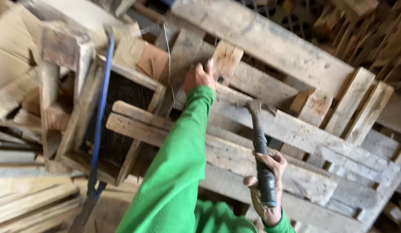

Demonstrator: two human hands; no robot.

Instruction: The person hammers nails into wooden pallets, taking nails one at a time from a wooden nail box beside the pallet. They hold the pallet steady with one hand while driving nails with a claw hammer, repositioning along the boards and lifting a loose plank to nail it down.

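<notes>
1. My right hand (269, 181), at about five o'clock in the view, is clamped around the black-taped handle of a claw hammer (260, 146). Its worn metal head (254, 105) points up toward twelve o'clock and rests at the face of a weathered grey wooden pallet (295, 129).

2. My left hand (199, 77), at the end of a bright green fleece sleeve (179, 164), reaches up to about eleven o'clock. Its fingers are closed over the top of a short upright pallet board (185, 54), just beside a pale block of wood (226, 60) with a reddish stain.

3. The pallet leans across the middle and right of the view, its long slats running from ten o'clock down to four o'clock, with stubby cross pieces (351, 103) standing out at two o'clock.

4. As I judge it, the step in hand is working the hammer's head against a slat while my left hand steadies the wood; whether the claw is hooked on a nail I cannot tell, as the head is blurred.

5. The next move calls for a firm brace from my left hand and a controlled lever on the handle, keeping my fingers away from the head.

6. At nine o'clock a blue metal bar (101, 112) stands among stacked scrap planks (28, 203), well apart from both hands.
</notes>
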